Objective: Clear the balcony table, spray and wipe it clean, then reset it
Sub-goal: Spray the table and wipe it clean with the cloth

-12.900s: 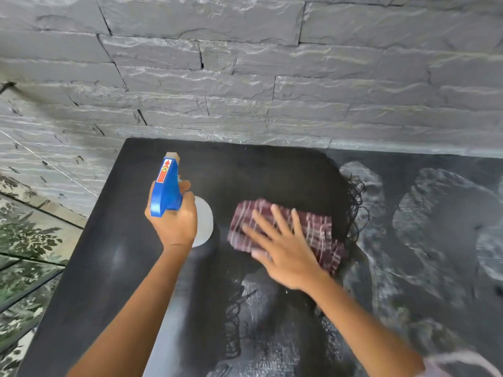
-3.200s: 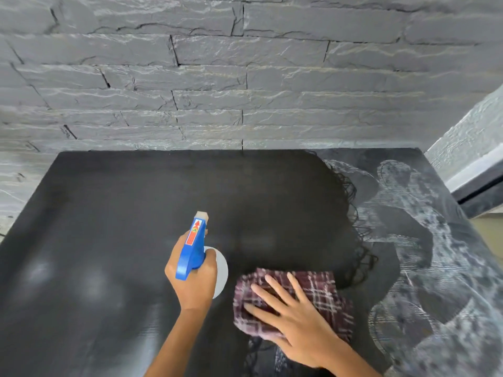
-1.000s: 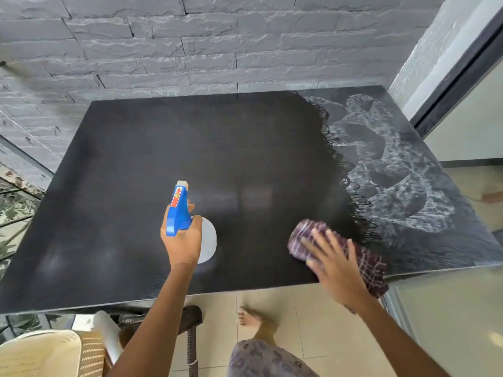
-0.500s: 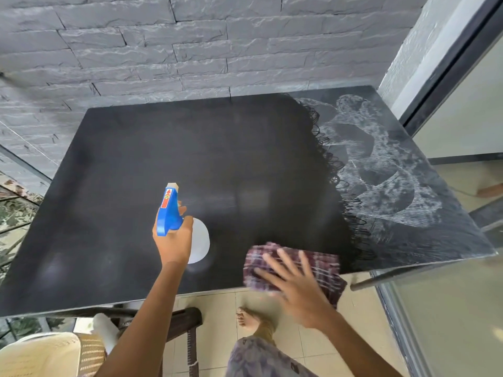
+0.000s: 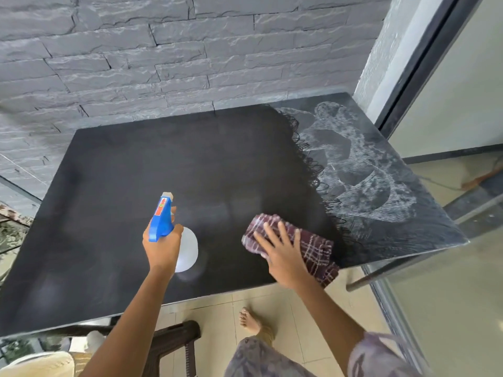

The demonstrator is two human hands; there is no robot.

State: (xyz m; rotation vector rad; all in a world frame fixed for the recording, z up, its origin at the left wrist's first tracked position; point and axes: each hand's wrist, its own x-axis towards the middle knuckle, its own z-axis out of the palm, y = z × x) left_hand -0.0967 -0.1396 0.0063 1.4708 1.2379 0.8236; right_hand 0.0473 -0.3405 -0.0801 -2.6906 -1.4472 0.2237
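Observation:
The black table [image 5: 130,186] has a dark wiped area on its left and middle, and a band of white spray residue [image 5: 364,186] on its right side. My left hand [image 5: 162,247] grips a spray bottle [image 5: 187,248] with a blue trigger head, held above the table near its front edge. My right hand [image 5: 283,253] presses flat, fingers spread, on a maroon checked cloth [image 5: 313,246] lying on the table near the front right, at the border of the residue.
A grey stone wall [image 5: 163,63] runs behind the table. A glass door with a dark frame [image 5: 424,63] stands at the right. Below the front edge I see a dark chair [image 5: 174,341], tiled floor and my bare foot [image 5: 249,321].
My right hand has slid the cloth from the front edge back up and to the right on the table. The left hand with the bottle has stayed about where it was.

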